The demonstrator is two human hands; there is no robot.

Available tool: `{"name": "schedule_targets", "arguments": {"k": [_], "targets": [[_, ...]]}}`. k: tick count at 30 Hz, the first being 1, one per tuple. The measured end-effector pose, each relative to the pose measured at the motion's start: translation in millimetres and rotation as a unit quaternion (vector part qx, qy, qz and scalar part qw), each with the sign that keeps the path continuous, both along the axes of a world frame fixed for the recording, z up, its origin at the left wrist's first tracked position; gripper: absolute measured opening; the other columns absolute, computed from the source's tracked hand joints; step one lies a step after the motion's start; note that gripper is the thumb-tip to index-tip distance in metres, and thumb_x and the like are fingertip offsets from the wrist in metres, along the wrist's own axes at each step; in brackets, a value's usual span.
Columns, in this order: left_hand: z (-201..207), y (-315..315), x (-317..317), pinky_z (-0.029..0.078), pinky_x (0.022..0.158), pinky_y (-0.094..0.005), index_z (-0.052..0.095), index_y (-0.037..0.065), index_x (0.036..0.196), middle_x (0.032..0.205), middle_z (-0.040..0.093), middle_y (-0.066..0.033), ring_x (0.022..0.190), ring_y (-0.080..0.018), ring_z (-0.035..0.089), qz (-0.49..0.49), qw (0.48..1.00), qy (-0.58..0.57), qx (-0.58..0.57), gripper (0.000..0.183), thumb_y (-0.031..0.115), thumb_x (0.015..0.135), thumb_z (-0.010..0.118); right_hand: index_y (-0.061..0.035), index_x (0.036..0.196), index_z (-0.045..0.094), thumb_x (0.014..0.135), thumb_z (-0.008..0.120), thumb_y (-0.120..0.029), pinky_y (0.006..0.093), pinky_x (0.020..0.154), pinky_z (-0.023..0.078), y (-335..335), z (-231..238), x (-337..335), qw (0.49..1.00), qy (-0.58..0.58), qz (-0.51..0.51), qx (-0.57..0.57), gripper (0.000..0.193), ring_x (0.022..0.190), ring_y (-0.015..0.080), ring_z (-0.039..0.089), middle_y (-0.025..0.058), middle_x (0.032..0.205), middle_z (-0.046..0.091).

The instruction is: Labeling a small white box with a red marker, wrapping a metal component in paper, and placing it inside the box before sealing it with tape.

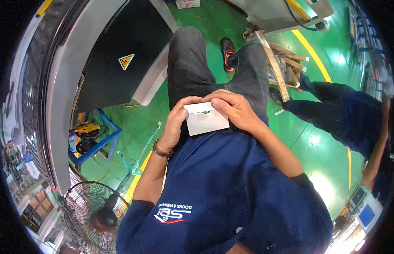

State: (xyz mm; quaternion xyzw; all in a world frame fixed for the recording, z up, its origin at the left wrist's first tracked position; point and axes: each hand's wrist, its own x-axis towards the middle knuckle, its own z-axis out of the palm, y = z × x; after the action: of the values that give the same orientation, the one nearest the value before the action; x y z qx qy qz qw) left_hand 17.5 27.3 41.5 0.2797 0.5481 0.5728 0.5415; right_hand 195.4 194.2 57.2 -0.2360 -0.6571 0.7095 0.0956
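A small white box [206, 123] rests in my lap between both hands. Its top has a folded edge or flap along the far side, and a small dark spot shows at the middle of that fold. My left hand [176, 120] is curled round the box's left side, thumb and fingers against it. My right hand [236, 108] holds the far right corner, its thumb lying on the flap. The fingertips under and behind the box are hidden. A brown band circles my left wrist.
To the left stands a large machine with a black panel [116, 59]. A black fan [97, 213] is at lower left, near a blue metal frame [110, 137]. At right, another person's legs [315, 106] are near a crate of wood pieces [286, 63] on the green floor.
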Motion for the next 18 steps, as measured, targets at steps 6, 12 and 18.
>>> {"name": "schedule_targets", "arguments": {"k": [6, 12, 18], "targets": [[6.3, 22.0, 4.2, 0.046, 0.106, -0.0328, 0.063, -0.002, 0.134, 0.126, 0.068, -0.0116, 0.118, -0.0190, 0.063, 0.020, 0.993, 0.103, -0.058, 0.047, 0.034, 0.112, 0.044, 0.0000, 0.118, 0.077, 0.112, 0.057, -0.030, 0.0310, 0.094, 0.051, 20.8, -12.1, -4.9, 0.999, -0.005, -0.003, -0.051, 0.037, 0.106, 0.0160, 0.066, 0.0089, 0.112, 0.074], [7.3, 38.4, 9.4, 0.047, 0.105, -0.0329, 0.055, -0.003, 0.135, 0.124, 0.067, -0.0157, 0.116, -0.0193, 0.062, 0.031, 0.990, 0.103, -0.092, 0.056, 0.045, 0.111, 0.042, 0.0000, 0.114, 0.078, 0.113, 0.056, -0.032, 0.0312, 0.090, 0.053, 33.4, -4.9, -8.4, 0.991, -0.059, -0.023, -0.118, 0.039, 0.100, 0.0134, 0.067, 0.0076, 0.107, 0.074], [2.9, 38.6, 12.5, 0.048, 0.105, -0.0347, 0.056, -0.002, 0.138, 0.126, 0.067, -0.0139, 0.117, -0.0199, 0.063, 0.024, 0.995, 0.083, -0.057, 0.048, 0.037, 0.112, 0.050, -0.0002, 0.114, 0.078, 0.112, 0.058, -0.032, 0.0313, 0.090, 0.053, 27.2, -13.3, 0.7, 0.996, -0.046, -0.047, -0.066, 0.038, 0.101, 0.0147, 0.068, 0.0078, 0.105, 0.074]]}}
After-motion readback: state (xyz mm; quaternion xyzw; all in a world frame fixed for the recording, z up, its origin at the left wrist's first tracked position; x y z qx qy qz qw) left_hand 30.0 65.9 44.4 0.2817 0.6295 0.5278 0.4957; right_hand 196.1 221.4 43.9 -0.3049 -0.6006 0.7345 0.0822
